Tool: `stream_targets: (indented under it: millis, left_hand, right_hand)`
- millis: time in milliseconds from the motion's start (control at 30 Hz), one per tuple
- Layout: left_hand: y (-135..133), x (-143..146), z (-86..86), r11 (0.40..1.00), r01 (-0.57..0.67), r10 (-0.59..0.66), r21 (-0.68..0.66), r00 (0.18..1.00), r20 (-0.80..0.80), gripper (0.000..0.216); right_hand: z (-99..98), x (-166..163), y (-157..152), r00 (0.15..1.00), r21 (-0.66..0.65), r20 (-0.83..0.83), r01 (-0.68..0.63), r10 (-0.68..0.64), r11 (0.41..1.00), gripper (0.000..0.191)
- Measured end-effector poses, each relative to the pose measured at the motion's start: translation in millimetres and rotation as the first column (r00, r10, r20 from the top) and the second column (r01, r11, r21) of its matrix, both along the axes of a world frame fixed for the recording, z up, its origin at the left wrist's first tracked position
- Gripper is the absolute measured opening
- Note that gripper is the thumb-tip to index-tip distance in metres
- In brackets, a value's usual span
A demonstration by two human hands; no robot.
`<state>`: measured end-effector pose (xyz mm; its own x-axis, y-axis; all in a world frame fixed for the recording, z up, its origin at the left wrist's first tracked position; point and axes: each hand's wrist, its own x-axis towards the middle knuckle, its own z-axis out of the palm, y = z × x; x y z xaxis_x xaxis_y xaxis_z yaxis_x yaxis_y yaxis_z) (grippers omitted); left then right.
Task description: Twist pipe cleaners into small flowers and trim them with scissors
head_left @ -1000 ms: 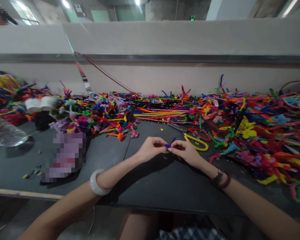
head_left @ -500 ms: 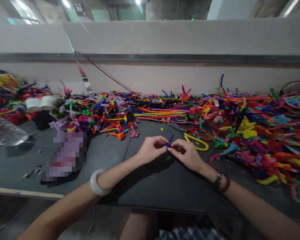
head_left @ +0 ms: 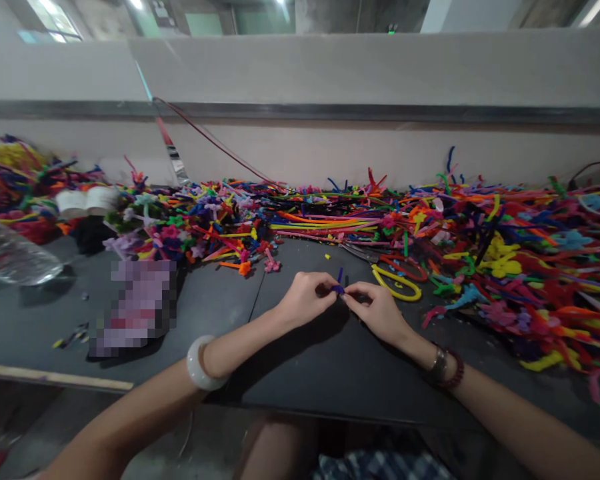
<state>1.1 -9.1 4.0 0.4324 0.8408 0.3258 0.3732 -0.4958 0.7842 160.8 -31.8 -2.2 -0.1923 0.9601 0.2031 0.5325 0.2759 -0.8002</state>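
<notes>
A small dark purple pipe cleaner (head_left: 339, 289) is bunched between my two hands above the dark table, with one straight end sticking up. My left hand (head_left: 307, 298) pinches it from the left between thumb and fingers. From the right, my right hand (head_left: 375, 308) pinches its other side, the fingertips almost meeting those of the left. The fingers partly hide its shape. Just beyond my right hand lie a bent yellow pipe cleaner (head_left: 400, 293) and a pair of scissors with red handles (head_left: 411, 267).
Heaps of coloured pipe cleaners (head_left: 330, 223) run along the back, spreading forward at the right (head_left: 540, 300). At left are a clear plastic bottle (head_left: 17, 257), white rolls (head_left: 87, 201) and a blurred-out purple item (head_left: 139, 303). A low wall (head_left: 300, 73) stands behind the table (head_left: 300, 373).
The view has shifted slightly. Both hands keep pinching the purple pipe cleaner; the right fingertips have changed position a little, and its raised end stands more upright.
</notes>
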Motion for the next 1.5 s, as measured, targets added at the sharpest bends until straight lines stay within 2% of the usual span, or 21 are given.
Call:
stream_targets:
  millis: [100,167,267,333,400,500,667,800,867,967,1067,1200,1300,1500]
  left_hand:
    - [5,-2,-3.0,0.993,0.008,-0.002,-0.114,0.998,0.057,0.016]
    - [9,-4,-4.7,0.966,0.075,-0.044,-0.247,0.991,0.129,0.016]
    - [15,-7,-5.3,0.857,0.239,-0.120,-0.457,0.954,0.274,0.015]
    - [17,-9,-4.1,0.778,0.317,-0.131,-0.542,0.926,0.353,0.015]
    - [17,-10,-2.3,0.723,0.362,-0.128,-0.589,0.907,0.401,0.016]
    - [16,-11,0.0,0.671,0.402,-0.130,-0.623,0.891,0.435,0.017]
    - [16,-12,0.5,0.630,0.436,-0.112,-0.643,0.870,0.481,0.018]
    - [16,-8,0.9,0.646,0.439,0.024,-0.624,0.806,0.592,0.021]
    - [14,-6,1.3,0.679,0.417,0.048,-0.603,0.796,0.604,0.025]
    - [13,-3,0.4,0.778,0.316,0.033,-0.543,0.843,0.537,0.025]
    - [12,-2,-2.8,0.874,0.178,0.040,-0.452,0.901,0.431,0.022]
    - [9,-2,-5.8,0.975,0.011,0.051,-0.223,0.962,0.269,0.020]
    - [5,-1,-3.8,0.997,-0.040,0.050,-0.063,0.985,0.166,0.018]
    - [0,-1,1.0,0.994,-0.043,0.034,0.101,0.995,0.089,0.017]
  right_hand:
    - [2.0,1,0,0.997,-0.110,-0.069,-0.030,0.022,0.993,0.020]
    - [4.2,1,-1,0.993,-0.148,-0.103,-0.068,0.053,0.987,0.020]
    - [7.6,3,-1,0.986,-0.138,-0.107,-0.144,0.130,0.980,0.018]
    - [9.7,4,-1,0.979,-0.125,-0.095,-0.194,0.183,0.973,0.016]
    - [11.9,5,-1,0.970,-0.120,-0.087,-0.238,0.228,0.964,0.016]
    - [14.9,6,-2,0.956,-0.126,-0.089,-0.288,0.278,0.949,0.016]
    - [18.2,6,-1,0.950,-0.125,-0.150,-0.292,0.273,0.948,0.016]
    - [17.3,2,0,0.960,-0.078,-0.259,-0.134,0.110,0.988,0.015]
    - [15.1,1,1,0.955,-0.054,-0.291,-0.080,0.061,0.995,0.014]
    - [11.5,-1,2,0.961,-0.044,-0.270,-0.082,0.068,0.996,0.014]
    - [9.9,-2,1,0.982,0.003,-0.182,-0.056,0.056,0.998,0.014]
    - [10.4,-1,-1,0.999,0.140,-0.052,0.008,0.000,0.990,0.013]
    - [10.1,-2,-1,0.999,0.180,-0.021,0.032,-0.028,0.983,0.012]
    - [9.3,-2,-2,1.000,0.137,-0.018,0.013,-0.011,0.991,0.015]
